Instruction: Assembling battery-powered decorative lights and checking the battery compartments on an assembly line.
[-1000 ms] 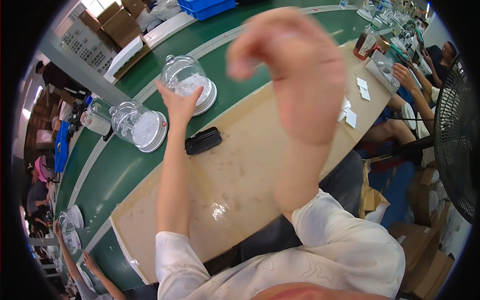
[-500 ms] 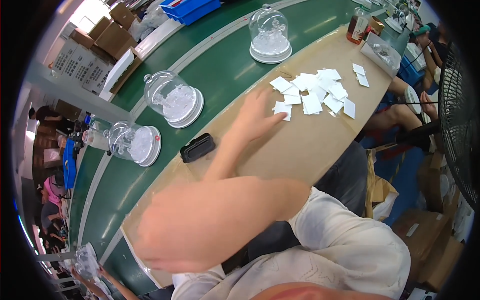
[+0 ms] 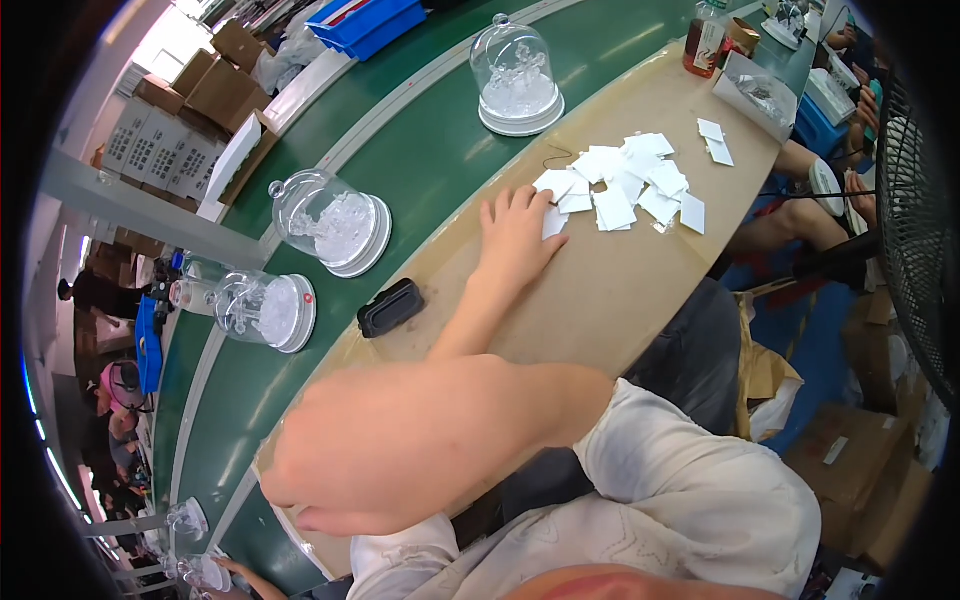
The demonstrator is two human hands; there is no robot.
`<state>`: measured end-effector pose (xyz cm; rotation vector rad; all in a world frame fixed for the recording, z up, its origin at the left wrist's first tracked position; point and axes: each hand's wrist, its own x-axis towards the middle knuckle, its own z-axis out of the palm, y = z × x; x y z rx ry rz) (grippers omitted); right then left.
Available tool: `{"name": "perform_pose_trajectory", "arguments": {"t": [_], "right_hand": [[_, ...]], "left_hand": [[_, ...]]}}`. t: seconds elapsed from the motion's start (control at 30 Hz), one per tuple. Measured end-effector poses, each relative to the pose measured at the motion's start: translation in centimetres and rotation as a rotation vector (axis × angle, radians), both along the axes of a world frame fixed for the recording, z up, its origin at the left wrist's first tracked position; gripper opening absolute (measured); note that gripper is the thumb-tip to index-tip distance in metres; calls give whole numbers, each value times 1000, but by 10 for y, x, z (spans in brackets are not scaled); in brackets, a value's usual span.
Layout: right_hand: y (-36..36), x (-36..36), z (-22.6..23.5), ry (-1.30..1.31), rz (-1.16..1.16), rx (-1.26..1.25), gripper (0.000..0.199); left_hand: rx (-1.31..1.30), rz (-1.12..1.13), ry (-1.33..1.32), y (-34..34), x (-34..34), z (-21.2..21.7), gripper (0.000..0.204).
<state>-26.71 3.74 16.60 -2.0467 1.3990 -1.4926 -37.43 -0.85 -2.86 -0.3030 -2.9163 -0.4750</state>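
My left hand (image 3: 515,235) lies palm down on the brown-covered table (image 3: 590,300), with its fingers stretched out. Its fingertips reach the left edge of a loose heap of thin white square pieces (image 3: 615,208), and it partly covers one white square (image 3: 553,222). Across my left forearm passes my right arm; my right hand (image 3: 350,450) is at the lower left with the back of the hand up. Its fingers are turned under and hidden, so whether they hold anything does not show. A black oblong case (image 3: 391,308) rests beside my left forearm.
Clear domes on white bases (image 3: 520,110) stand along the green conveyor (image 3: 420,190). A bottle of reddish liquid (image 3: 703,45) and an open box (image 3: 757,95) are at the table's far end. To the right are a black fan (image 3: 915,230) and other people's legs.
My left hand has settled flatter, its fingers now over the leftmost white square that earlier showed beside the thumb. My right hand has hardly moved. The whole view has shifted slightly.
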Motion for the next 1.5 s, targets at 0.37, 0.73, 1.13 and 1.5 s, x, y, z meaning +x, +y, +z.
{"name": "perform_pose_trajectory", "arguments": {"t": [0.37, 0.73, 1.13, 1.5], "right_hand": [[-2, 0, -1, 42, 16, 47, 24], [2, -7, -8, 67, -13, 115, 27], [0, -4, -4, 117, 29, 137, 26], [1, -8, -6, 66, -7, 197, 28]], "left_hand": [[23, 104, -46, -7, 4, 21, 64], [79, 235, -389, -23, -15, 20, 51], [316, -78, 4, -12, -30, -7, 34], [346, 23, -252, -16, -23, 6, 36]]}}
